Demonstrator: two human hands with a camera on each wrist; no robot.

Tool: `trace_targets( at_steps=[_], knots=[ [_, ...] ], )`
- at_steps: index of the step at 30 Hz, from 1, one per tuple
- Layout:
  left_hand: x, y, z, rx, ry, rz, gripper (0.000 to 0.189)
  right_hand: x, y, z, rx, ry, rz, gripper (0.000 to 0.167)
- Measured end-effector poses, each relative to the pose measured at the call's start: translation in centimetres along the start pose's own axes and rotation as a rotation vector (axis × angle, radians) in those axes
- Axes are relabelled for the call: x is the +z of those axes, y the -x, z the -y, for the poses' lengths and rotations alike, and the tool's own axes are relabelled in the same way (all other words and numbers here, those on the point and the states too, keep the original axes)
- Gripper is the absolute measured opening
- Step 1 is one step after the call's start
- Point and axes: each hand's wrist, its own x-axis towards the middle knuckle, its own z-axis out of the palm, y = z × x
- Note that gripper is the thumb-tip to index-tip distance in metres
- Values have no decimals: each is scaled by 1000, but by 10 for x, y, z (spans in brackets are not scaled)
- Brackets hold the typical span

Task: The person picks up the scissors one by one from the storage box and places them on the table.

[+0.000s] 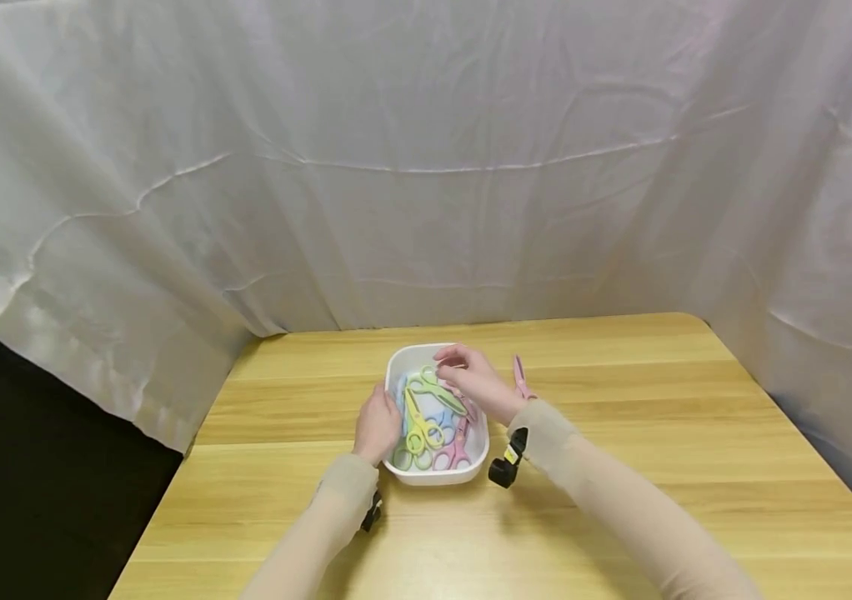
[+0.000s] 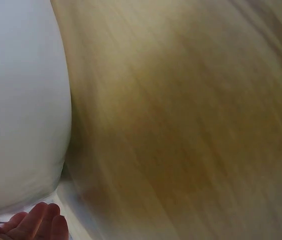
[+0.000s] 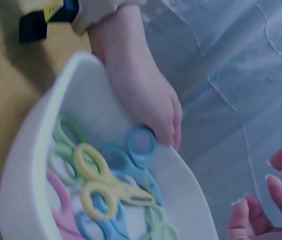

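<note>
A white plastic bin [image 1: 435, 478] on the table contains several children's scissors. Among them are yellow scissors [image 1: 418, 427], green scissors [image 1: 437, 392], pink scissors [image 1: 454, 450] and blue scissors [image 3: 133, 165]. My left hand [image 1: 378, 423] grips the bin's left rim, as the right wrist view [image 3: 143, 97] also shows. Over the far right part of the bin hovers my right hand [image 1: 474, 382], its fingers bent and apart. In the right wrist view, nothing shows between the right thumb and fingers [image 3: 281, 195].
Another pair of pink scissors [image 1: 520, 379] lies on the wooden table [image 1: 621, 433] just right of the bin, partly hidden behind my right wrist. A grey curtain [image 1: 471, 208] hangs along the table's back edge. A dark area [image 1: 36, 467] lies beyond the left edge.
</note>
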Motion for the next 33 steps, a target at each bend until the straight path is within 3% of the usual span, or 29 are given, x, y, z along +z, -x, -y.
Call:
trace_targets(
  at_steps=[5, 10, 19, 27, 33],
  knots=[
    [1, 0, 0, 14, -8, -8, 39, 10, -5, -1, 69, -110, 84, 38],
    [0, -1, 0, 4, -21, 7, 40, 19, -15, -5, 132, -132, 89, 39],
    [-1, 0, -1, -2, -26, 9, 42, 30, -28, -19, 203, -2, 162, 41],
    [-2, 1, -1, 10, -22, 0, 40, 40, -36, -27, 187, 175, 223, 35],
    [-3, 0, -3, 13, -21, -3, 40, 48, -37, -34, 216, 135, 243, 32]
  ],
)
